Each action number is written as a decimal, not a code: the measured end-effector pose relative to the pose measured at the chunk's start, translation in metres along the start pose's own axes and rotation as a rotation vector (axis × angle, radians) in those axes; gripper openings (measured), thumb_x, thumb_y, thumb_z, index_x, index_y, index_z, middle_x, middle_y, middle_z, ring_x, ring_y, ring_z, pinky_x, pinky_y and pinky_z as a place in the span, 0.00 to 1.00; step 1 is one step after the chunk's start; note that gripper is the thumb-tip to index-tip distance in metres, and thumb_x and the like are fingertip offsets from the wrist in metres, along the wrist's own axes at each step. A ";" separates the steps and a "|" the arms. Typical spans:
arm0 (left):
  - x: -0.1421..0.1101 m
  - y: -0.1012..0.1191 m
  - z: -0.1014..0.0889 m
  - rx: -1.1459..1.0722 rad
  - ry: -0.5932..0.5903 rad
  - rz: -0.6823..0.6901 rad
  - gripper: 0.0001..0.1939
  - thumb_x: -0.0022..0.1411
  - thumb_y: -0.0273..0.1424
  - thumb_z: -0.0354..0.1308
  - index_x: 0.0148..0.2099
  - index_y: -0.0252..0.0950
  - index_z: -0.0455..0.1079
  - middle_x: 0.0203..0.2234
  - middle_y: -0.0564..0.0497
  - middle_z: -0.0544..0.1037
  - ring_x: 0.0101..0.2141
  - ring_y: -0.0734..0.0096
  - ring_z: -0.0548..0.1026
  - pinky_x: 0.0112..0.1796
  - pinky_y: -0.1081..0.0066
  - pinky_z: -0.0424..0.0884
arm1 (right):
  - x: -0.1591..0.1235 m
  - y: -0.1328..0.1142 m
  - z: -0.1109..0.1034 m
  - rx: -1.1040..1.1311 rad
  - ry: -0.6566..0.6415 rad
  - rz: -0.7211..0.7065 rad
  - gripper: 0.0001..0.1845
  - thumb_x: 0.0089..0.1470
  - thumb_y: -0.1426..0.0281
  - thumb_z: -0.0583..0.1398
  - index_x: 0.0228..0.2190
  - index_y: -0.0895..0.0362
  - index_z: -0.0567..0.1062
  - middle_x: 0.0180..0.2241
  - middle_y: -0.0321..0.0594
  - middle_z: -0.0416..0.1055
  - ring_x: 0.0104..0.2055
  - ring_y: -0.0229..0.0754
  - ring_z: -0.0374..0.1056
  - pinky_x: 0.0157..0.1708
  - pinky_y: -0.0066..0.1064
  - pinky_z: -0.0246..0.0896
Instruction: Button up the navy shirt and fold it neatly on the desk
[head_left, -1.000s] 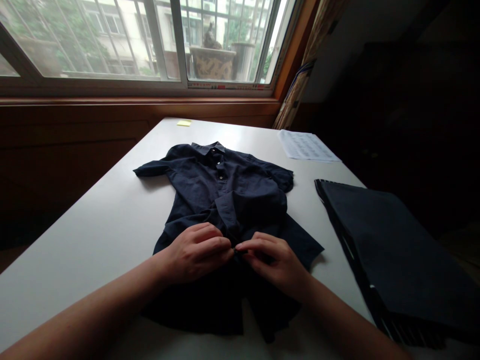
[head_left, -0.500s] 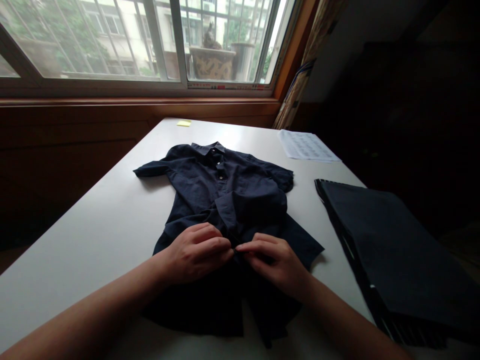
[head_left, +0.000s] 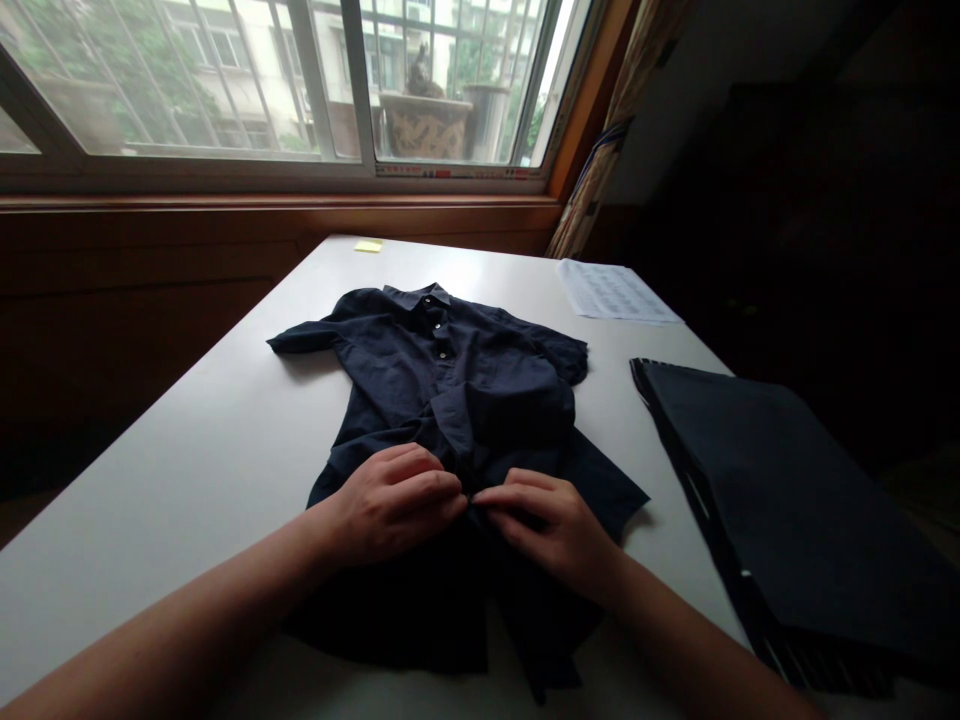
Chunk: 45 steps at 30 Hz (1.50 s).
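A dark navy short-sleeved shirt [head_left: 495,385] lies front up on the white table [head_left: 217,430], its collar pointing toward the window. White buttons are fastened near the collar. Over the lower front, my left hand [head_left: 401,500] is closed in a pinch on the shirt's front edge. My right hand [head_left: 551,520] pinches the cloth just beside it, and the fingertips of both hands almost meet. Any button between them is hidden by my fingers and the shadow. Below my hands the two front panels hang apart at the hem.
To the right lies a dark folded cloth stack [head_left: 795,500] with a striped edge. Printed paper sheets [head_left: 615,292] rest at the far right, and a yellow sticky note [head_left: 368,246] at the far edge. A barred window [head_left: 300,80] and a curtain [head_left: 600,160] stand behind.
Both hands stay nearly in place, pinching the shirt. Only a slight shift of the fingertips and of the cloth at the hem shows.
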<state>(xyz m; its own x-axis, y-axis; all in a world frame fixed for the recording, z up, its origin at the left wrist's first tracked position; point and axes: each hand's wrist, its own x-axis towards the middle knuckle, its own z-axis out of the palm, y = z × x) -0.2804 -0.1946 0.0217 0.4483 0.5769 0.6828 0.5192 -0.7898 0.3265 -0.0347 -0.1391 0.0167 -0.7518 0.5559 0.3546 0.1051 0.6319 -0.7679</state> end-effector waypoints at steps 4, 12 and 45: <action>0.000 0.000 0.001 0.021 0.008 0.000 0.10 0.64 0.24 0.61 0.48 0.35 0.69 0.33 0.48 0.78 0.34 0.68 0.76 0.34 0.67 0.77 | 0.000 0.000 0.000 -0.009 0.022 0.004 0.13 0.62 0.72 0.60 0.47 0.53 0.79 0.29 0.37 0.69 0.30 0.38 0.66 0.31 0.29 0.62; 0.000 0.000 0.000 0.054 0.011 0.022 0.10 0.64 0.24 0.61 0.48 0.35 0.69 0.33 0.48 0.78 0.34 0.68 0.76 0.34 0.67 0.77 | 0.001 0.000 0.000 -0.026 -0.006 -0.002 0.12 0.62 0.72 0.60 0.47 0.54 0.79 0.29 0.37 0.70 0.31 0.37 0.67 0.31 0.29 0.63; 0.001 -0.003 -0.001 0.012 -0.113 -0.023 0.05 0.68 0.26 0.58 0.47 0.34 0.68 0.35 0.47 0.77 0.34 0.69 0.74 0.33 0.69 0.73 | -0.001 0.002 -0.002 0.000 -0.053 0.039 0.10 0.62 0.72 0.59 0.44 0.54 0.79 0.30 0.37 0.69 0.32 0.38 0.67 0.32 0.29 0.60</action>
<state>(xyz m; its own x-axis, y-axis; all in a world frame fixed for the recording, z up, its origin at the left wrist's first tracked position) -0.2821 -0.1913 0.0220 0.5147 0.6154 0.5970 0.5388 -0.7738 0.3330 -0.0328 -0.1377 0.0159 -0.7808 0.5505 0.2953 0.1354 0.6106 -0.7803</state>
